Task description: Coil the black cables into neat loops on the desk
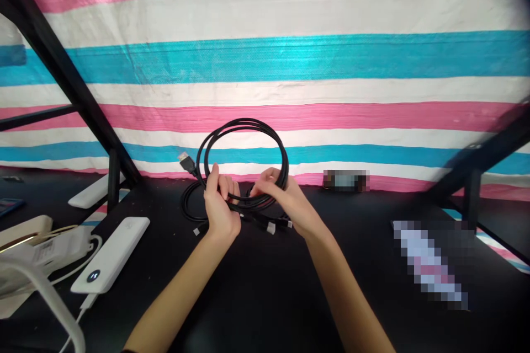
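Note:
A black USB cable (248, 121) is wound into a round coil, held upright above the desk. My left hand (221, 201) is closed around the coil's lower left side. One USB plug (187, 163) with a metal end sticks out to the left of that hand. My right hand (285, 198) grips the lower right side of the loops, its fingers curled inward. Behind and below the hands, more black cables (190, 207) lie on the desk, with several metal plug ends showing. My hands partly hide them.
On the left lie a white power bank (111, 256) with a cord plugged in, a white power strip (62, 248) and another white block (93, 192). A pixelated object (430, 265) is on the right, another (346, 180) at the back. Striped sheeting (290, 55) hangs behind the black desk (265, 298).

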### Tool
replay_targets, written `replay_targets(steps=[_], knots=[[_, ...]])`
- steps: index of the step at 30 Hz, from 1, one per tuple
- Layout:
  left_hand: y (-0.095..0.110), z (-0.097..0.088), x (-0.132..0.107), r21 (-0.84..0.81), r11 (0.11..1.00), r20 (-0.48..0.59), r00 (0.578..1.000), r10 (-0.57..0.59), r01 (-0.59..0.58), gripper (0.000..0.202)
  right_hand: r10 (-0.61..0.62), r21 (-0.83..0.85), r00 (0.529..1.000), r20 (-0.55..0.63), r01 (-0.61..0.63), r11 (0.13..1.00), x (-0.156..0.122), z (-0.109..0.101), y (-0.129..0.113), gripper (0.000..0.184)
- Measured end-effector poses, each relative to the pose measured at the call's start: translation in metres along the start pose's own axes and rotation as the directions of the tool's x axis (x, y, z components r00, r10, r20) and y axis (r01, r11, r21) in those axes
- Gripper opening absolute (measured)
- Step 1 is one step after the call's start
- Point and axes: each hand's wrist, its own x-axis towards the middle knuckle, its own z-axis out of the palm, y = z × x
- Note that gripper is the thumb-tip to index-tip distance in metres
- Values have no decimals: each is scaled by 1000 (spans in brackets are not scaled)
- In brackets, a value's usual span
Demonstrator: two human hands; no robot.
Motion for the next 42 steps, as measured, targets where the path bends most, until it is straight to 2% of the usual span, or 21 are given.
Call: replay_targets(steps=[3, 6, 8, 10, 13, 16, 19, 21, 23, 25, 29, 35, 38, 42], knots=[[1, 1, 0, 27, 992, -30, 992, 125, -124, 63, 78, -62, 987, 137, -70, 996, -3, 2, 2, 20], [1, 3, 0, 43, 978, -53, 978, 204, -202, 62, 167, -96, 944, 284, -146, 985, -6, -1, 3, 30], [1, 3, 0, 46, 967, -66, 965, 253, -250, 61, 183, -129, 913, 366, -145, 981, -8, -4, 1, 37], [0, 4, -1, 48, 958, -74, 955, 287, -284, 61, 178, -156, 894, 411, -123, 980, -9, -6, -2, 41], [-4, 4, -2, 65, 958, -68, 957, 283, -279, 60, 168, -184, 904, 394, -102, 978, -11, -8, -5, 41], [-13, 3, -5, 119, 972, -35, 978, 206, -201, 61, 160, -208, 929, 333, -93, 974, -10, -14, -6, 39], [-25, 1, -5, 213, 977, 35, 999, 2, -9, 58, 165, -281, 944, 285, -82, 956, -8, -31, -6, 35], [-34, -2, -4, 276, 954, 123, 980, -157, 118, 51, 188, -350, 954, 235, -97, 932, -7, -46, -6, 35], [-43, -5, -2, 341, 913, 203, 931, -304, 224, 43, 229, -411, 958, 173, -141, 901, -4, -63, -5, 36], [-52, -8, 0, 402, 854, 241, 861, -447, 331, 37, 286, -465, 950, 130, -196, 863, -1, -79, -2, 39], [-69, -15, 2, 439, 743, 264, 718, -644, 505, 32, 430, -572, 900, 74, -315, 757, 8, -105, 9, 44], [-92, -20, -2, 279, 559, 80, 561, -824, 781, 17, 535, -636, 845, -1, -413, 652, 15, -122, 33, 55], [-100, -22, -5, 224, 487, 29, 494, -869, 844, 10, 587, -687, 808, -38, -448, 572, 18, -126, 42, 60], [-104, -24, -8, 157, 405, 6, 409, -913, 901, 15, 655, -710, 754, -51, -489, 508, 20, -130, 51, 58]])
